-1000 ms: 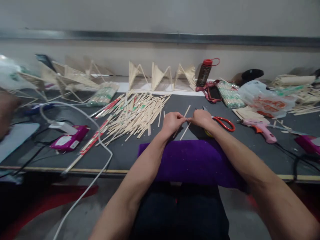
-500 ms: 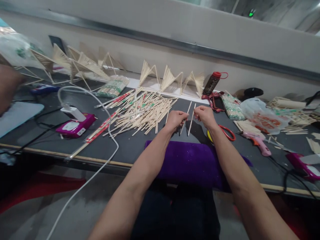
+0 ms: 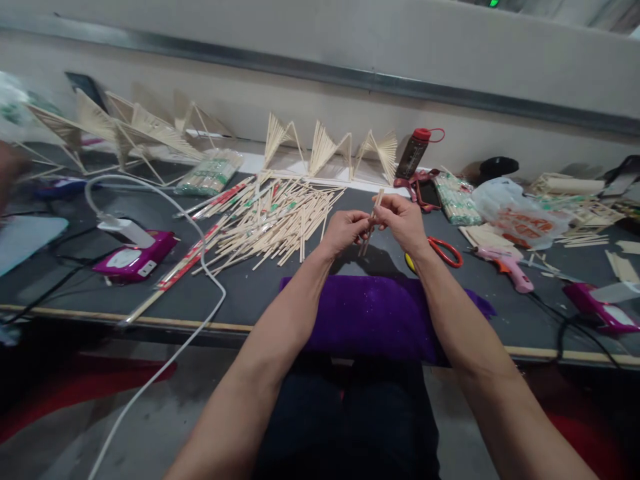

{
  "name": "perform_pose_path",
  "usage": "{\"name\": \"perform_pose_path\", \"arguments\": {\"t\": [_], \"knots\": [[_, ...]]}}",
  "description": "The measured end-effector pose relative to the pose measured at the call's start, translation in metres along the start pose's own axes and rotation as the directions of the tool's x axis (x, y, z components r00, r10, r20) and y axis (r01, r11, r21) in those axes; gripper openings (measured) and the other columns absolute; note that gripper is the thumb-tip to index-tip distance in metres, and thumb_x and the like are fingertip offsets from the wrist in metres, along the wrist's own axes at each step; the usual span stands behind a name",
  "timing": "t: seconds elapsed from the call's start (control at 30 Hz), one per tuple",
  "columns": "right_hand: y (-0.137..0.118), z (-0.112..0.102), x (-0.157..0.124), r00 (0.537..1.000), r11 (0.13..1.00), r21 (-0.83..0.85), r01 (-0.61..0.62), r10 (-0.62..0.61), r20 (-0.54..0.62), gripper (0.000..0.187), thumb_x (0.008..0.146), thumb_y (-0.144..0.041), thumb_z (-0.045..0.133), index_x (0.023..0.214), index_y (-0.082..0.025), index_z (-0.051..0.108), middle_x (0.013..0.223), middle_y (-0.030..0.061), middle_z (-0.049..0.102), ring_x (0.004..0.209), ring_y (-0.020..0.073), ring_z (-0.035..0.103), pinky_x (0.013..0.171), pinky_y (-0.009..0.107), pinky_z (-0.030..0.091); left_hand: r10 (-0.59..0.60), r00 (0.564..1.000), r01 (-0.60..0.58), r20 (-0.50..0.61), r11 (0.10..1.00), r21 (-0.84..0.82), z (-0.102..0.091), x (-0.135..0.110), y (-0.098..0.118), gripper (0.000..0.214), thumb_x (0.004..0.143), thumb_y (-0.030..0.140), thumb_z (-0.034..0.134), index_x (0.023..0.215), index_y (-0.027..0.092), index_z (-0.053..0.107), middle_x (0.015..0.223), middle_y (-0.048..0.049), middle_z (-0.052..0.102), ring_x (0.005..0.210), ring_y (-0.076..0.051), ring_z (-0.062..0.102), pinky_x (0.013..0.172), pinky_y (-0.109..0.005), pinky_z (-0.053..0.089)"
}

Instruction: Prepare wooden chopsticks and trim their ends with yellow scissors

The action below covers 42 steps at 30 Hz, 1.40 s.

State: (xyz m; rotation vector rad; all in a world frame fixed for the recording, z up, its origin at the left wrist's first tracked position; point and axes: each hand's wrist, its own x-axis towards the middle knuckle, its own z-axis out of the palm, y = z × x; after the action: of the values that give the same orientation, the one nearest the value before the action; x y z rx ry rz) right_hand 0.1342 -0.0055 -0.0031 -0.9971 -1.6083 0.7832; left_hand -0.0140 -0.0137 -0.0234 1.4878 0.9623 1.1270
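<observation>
- Sticks, thin, wooden point(image 3: 379, 199): I count two, side by side, slanting between my two hands above the tabletop; top ends rise past the right fingertips, lower ends hang below the left.
- Left hand point(image 3: 347, 229), one: thumb and forefinger pinched together on the sticks, lower down.
- Right hand point(image 3: 403, 215), one: thumb and fingers clamped on the sticks' upper part.
- Tabletop point(image 3: 245, 297), dark grey: bare surface shows under my hands, with room toward the near side as far as the cloth.
- Cloth point(image 3: 375, 313), purple, one: under and between my forearms, lying over the pale front edge point(image 3: 540, 353).
- Stick pile point(image 3: 280, 227), one, too tangled for me to count: just beyond my left hand, limiting room there.
- Red handle point(image 3: 445, 253), one, and yellow handle point(image 3: 410, 262), one: beside my right wrist.
- Glue gun point(image 3: 505, 263), pink, one: farther right.
- Twisted stick frames point(image 3: 327, 150), three in the middle row: standing near the back wall.
- Bottle point(image 3: 413, 155), red-capped, one: right of them.
</observation>
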Motion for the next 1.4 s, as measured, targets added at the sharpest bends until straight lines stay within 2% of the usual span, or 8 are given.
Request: {"name": "perform_pose_path", "arguments": {"t": [0.13, 0.33, 0.5, 0.7, 0.83, 0.97, 1.17, 1.4], "knots": [[0.001, -0.006, -0.002, 0.997, 1.0, -0.021, -0.006, 0.007, 0.071, 0.023, 0.075, -0.034, 0.058, 0.088, -0.017, 0.067, 0.066, -0.0009, 0.061, 0.058, 0.0105, 0.056, 0.054, 0.024, 0.048, 0.03, 0.999, -0.031, 0.017, 0.996, 0.086, 0.0, 0.0, -0.002, 0.023, 0.073, 0.031, 0.056, 0.078, 0.012, 0.068, 0.06, -0.0014, 0.06, 0.051, -0.007, 0.052, 0.047, -0.016, 0.041], [0.006, -0.008, -0.002, 0.989, 0.996, -0.066, 0.054, -0.044, 0.142, 0.025, 0.077, -0.039, 0.058, 0.075, -0.017, 0.069, 0.076, 0.0013, 0.06, 0.059, 0.0096, 0.055, 0.054, 0.024, 0.048, -0.008, 0.995, 0.002, 0.095, 0.998, 0.063, -0.008, 0.002, -0.004, 0.024, 0.071, 0.032, 0.06, 0.076, 0.011, 0.069, 0.062, -0.0042, 0.063, 0.056, -0.011, 0.058, 0.051, -0.02, 0.046], [0.008, -0.005, -0.003, 0.988, 0.987, -0.132, 0.095, -0.078, 0.132, 0.026, 0.08, -0.04, 0.057, 0.075, -0.018, 0.069, 0.081, 0.0017, 0.059, 0.058, 0.0085, 0.053, 0.051, 0.023, 0.045, -0.013, 0.995, 0.007, 0.099, 0.998, 0.056, -0.011, 0.002, -0.004, 0.023, 0.071, 0.03, 0.059, 0.077, 0.011, 0.07, 0.062, -0.0039, 0.063, 0.057, -0.011, 0.058, 0.051, -0.02, 0.046], [0.009, -0.005, -0.005, 0.981, 0.974, -0.157, 0.164, -0.145, 0.127, 0.024, 0.082, -0.038, 0.056, 0.073, -0.02, 0.069, 0.074, 0.0003, 0.057, 0.061, 0.0097, 0.053, 0.055, 0.023, 0.043, -0.017, 0.993, 0.01, 0.116, 0.998, 0.062, -0.009, 0.001, -0.003, 0.022, 0.071, 0.027, 0.057, 0.078, 0.01, 0.069, 0.063, -0.0043, 0.063, 0.057, -0.011, 0.058, 0.052, -0.02, 0.046], [0.007, -0.006, -0.007, 0.979, 0.967, -0.181, 0.181, -0.159, 0.13, 0.025, 0.083, -0.037, 0.055, 0.071, -0.019, 0.068, 0.074, 0.0007, 0.057, 0.064, 0.0102, 0.053, 0.058, 0.023, 0.043, -0.005, 0.992, -0.014, 0.123, 0.988, 0.154, -0.011, 0.0, -0.002, 0.026, 0.073, 0.033, 0.057, 0.08, 0.011, 0.07, 0.063, -0.0023, 0.063, 0.057, -0.009, 0.055, 0.051, -0.019, 0.042], [0.006, -0.008, -0.008, 0.979, 0.971, -0.171, 0.169, -0.145, 0.144, 0.026, 0.082, -0.039, 0.056, 0.072, -0.018, 0.069, 0.077, 0.0016, 0.059, 0.063, 0.0095, 0.053, 0.055, 0.022, 0.042, 0.061, 0.991, -0.088, 0.118, 0.966, 0.244, -0.013, 0.0, -0.002, 0.029, 0.072, 0.038, 0.061, 0.081, 0.014, 0.073, 0.06, 0.0022, 0.06, 0.054, -0.007, 0.048, 0.052, -0.018, 0.037], [0.009, -0.015, -0.009, 0.966, 0.981, -0.068, 0.182, -0.165, 0.2, 0.025, 0.082, -0.039, 0.058, 0.077, -0.017, 0.07, 0.074, 0.0, 0.056, 0.055, 0.007, 0.05, 0.051, 0.021, 0.042, 0.045, 0.985, -0.074, 0.168, 0.982, 0.174, -0.011, 0.002, -0.005, 0.026, 0.071, 0.034, 0.062, 0.085, 0.016, 0.074, 0.071, -0.0016, 0.067, 0.062, -0.01, 0.056, 0.059, -0.021, 0.044], [0.004, -0.014, -0.013, 0.972, 0.973, -0.116, 0.2, -0.183, 0.145, 0.025, 0.083, -0.04, 0.057, 0.081, -0.019, 0.07, 0.08, 0.001, 0.058, 0.058, 0.0076, 0.053, 0.055, 0.022, 0.045, 0.087, 0.986, -0.111, 0.141, 0.977, 0.18, -0.008, 0.0, -0.003, 0.026, 0.072, 0.033, 0.061, 0.086, 0.015, 0.074, 0.067, -0.0017, 0.066, 0.06, -0.01, 0.056, 0.059, -0.021, 0.045]]}}
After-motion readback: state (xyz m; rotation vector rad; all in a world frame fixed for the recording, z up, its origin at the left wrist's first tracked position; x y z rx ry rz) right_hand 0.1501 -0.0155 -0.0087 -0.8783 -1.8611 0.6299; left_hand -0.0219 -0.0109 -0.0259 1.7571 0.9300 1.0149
